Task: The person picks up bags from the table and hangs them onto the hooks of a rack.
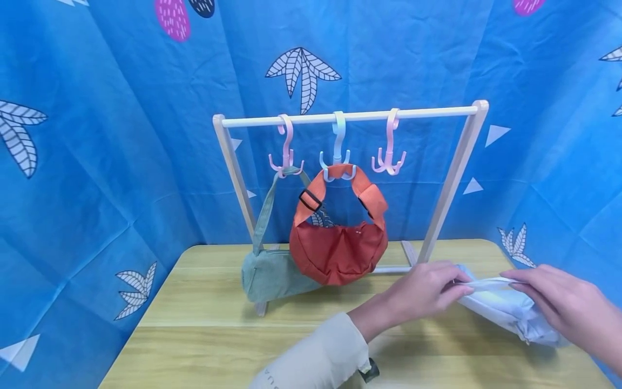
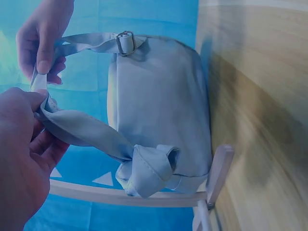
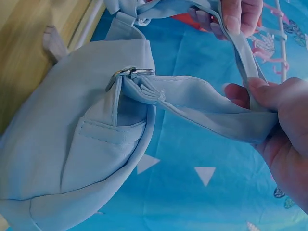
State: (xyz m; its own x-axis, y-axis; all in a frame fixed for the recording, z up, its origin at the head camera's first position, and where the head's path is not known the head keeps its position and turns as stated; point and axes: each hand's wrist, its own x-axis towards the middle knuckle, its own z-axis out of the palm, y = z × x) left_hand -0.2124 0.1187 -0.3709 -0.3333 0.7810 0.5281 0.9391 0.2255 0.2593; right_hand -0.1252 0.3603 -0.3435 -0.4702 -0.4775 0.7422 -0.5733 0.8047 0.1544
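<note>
A pale blue-white shoulder bag (image 2: 161,91) hangs by its strap between both hands, low over the right side of the table. My left hand (image 1: 430,289) pinches one stretch of the strap (image 1: 486,282). The right hand (image 1: 566,302) grips the same strap a little farther right. In the right wrist view, a metal buckle (image 3: 130,73) joins the strap to the bag's body. The left wrist view shows a knot (image 2: 149,168) at the strap's other end. Part of the bag is hidden behind the hands in the head view.
A rack (image 1: 423,112) carries two pink hooks (image 1: 389,154) and a blue one (image 1: 338,140). A red-orange bag (image 1: 340,251) hangs from the blue hook. Behind it, a green bag (image 1: 277,275) hangs from the left pink hook. Blue cloth (image 1: 160,108) surrounds the wooden table (image 1: 204,346).
</note>
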